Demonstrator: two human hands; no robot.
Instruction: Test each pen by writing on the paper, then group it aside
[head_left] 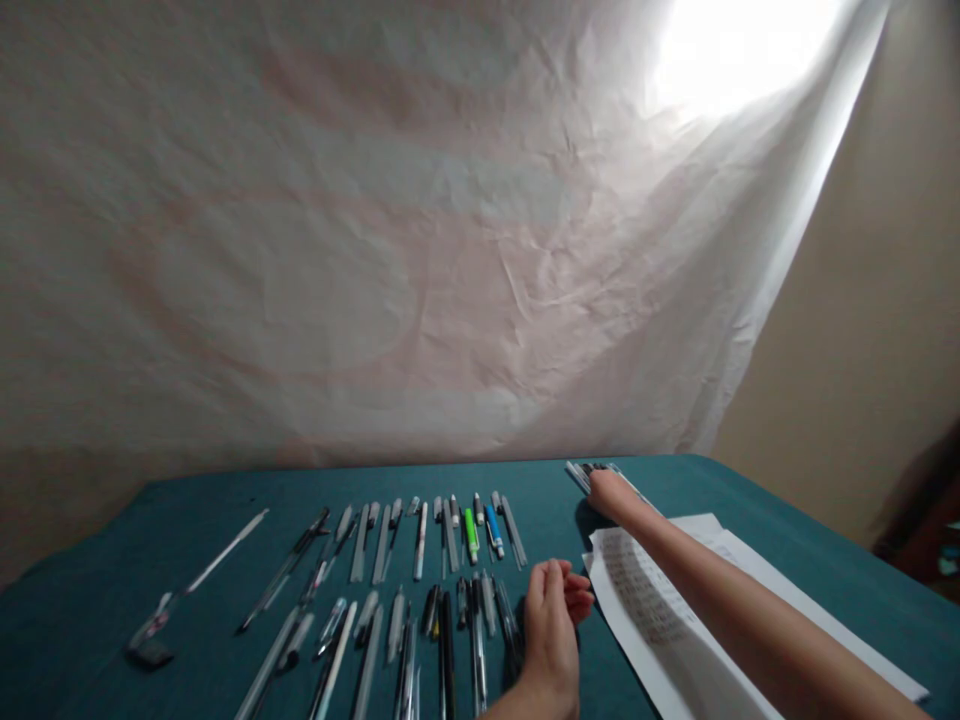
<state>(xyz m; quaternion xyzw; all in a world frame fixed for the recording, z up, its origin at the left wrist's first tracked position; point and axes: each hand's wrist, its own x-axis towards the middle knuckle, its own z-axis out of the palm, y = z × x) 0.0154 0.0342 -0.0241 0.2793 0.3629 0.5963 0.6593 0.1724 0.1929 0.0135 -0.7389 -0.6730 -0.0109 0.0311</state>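
right hand [607, 494] over bunched slim clear-black plastic pens [577, 476] near far edge of green cloth-covered table [67, 610], can't tell if gripping; left hand [553, 625] slack, empty beside lined-up slim mixed-colour plastic pens [447, 650], likely spaced to stay separate.

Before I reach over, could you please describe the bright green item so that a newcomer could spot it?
On the teal tabletop, left of the white papers, find the far row of pens and parts. Near its right end, left of a blue piece, lies the green item; nothing else in that row is bright green.
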